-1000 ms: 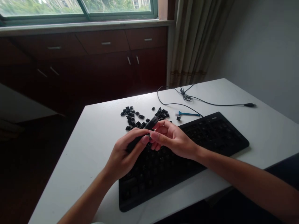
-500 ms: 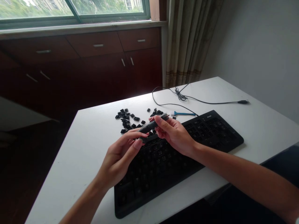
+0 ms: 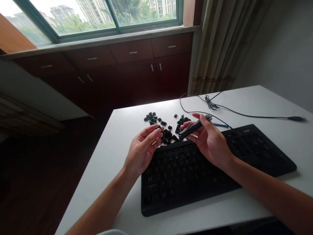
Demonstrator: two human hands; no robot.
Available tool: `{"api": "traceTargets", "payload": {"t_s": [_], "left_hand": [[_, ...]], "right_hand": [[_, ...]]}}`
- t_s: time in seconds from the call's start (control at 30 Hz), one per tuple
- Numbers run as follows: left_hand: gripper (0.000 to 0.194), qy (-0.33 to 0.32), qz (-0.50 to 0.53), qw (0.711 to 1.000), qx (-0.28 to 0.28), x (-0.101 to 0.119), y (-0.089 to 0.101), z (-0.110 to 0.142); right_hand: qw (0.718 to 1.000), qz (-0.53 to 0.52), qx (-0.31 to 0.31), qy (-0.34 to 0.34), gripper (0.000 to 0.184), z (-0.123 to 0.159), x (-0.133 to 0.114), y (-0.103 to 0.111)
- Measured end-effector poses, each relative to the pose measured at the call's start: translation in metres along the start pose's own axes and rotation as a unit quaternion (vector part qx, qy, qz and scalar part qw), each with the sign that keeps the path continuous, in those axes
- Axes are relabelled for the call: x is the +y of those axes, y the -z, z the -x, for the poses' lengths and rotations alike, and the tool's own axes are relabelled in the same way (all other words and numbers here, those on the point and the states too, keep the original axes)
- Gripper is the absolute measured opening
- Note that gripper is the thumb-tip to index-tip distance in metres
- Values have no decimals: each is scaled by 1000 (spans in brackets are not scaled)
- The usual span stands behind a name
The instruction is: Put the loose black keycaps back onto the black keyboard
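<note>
In my left hand [image 3: 144, 147], a small black keycap [image 3: 158, 127] is pinched between thumb and fingertips above the pile. My right hand [image 3: 211, 140] grips a long, narrow black tool [image 3: 192, 129] with thin wire-like strands along it; its exact kind cannot be made out. Below both hands lies a black keyboard [image 3: 190, 192], tilted across the table, many of its key positions bare. Loose black keycaps [image 3: 167, 136] lie heaped behind the keyboard's back edge, close to both hands.
The white table [image 3: 110, 137] carries everything. A blue-handled brush [image 3: 220, 125] lies behind the keyboard, partly hidden by my right hand. The keyboard's black cable [image 3: 249, 115] runs across the back right to a plug [image 3: 295, 118]. Brown cabinets [image 3: 122, 78] stand under the window.
My hands have moved apart. Before, both were on the long black tool; now the right alone holds it and the left pinches a keycap. The camera view has turned left.
</note>
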State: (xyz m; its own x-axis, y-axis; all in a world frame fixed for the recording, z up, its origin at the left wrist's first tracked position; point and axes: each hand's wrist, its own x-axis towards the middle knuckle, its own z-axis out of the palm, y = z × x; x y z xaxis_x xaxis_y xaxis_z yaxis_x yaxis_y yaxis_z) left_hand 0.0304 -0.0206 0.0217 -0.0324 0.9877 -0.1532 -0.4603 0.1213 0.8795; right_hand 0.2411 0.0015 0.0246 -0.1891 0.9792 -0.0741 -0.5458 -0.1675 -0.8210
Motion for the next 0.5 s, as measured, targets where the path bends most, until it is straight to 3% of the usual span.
{"api": "traceTargets", "payload": {"t_s": [0.1,0.23,0.5], "left_hand": [[26,7,18,1000,-23,0,2,-1],[25,8,22,999,-40,-1,2,1],[29,-18,-71,996,-47,0,0,6]], "right_hand": [[1000,-14,-5,-9,34,2,-2,-1],[999,-18,-12,-27,25,4,-3,-2],[998,-23,-15,-51,28,3,-5,-2]]}}
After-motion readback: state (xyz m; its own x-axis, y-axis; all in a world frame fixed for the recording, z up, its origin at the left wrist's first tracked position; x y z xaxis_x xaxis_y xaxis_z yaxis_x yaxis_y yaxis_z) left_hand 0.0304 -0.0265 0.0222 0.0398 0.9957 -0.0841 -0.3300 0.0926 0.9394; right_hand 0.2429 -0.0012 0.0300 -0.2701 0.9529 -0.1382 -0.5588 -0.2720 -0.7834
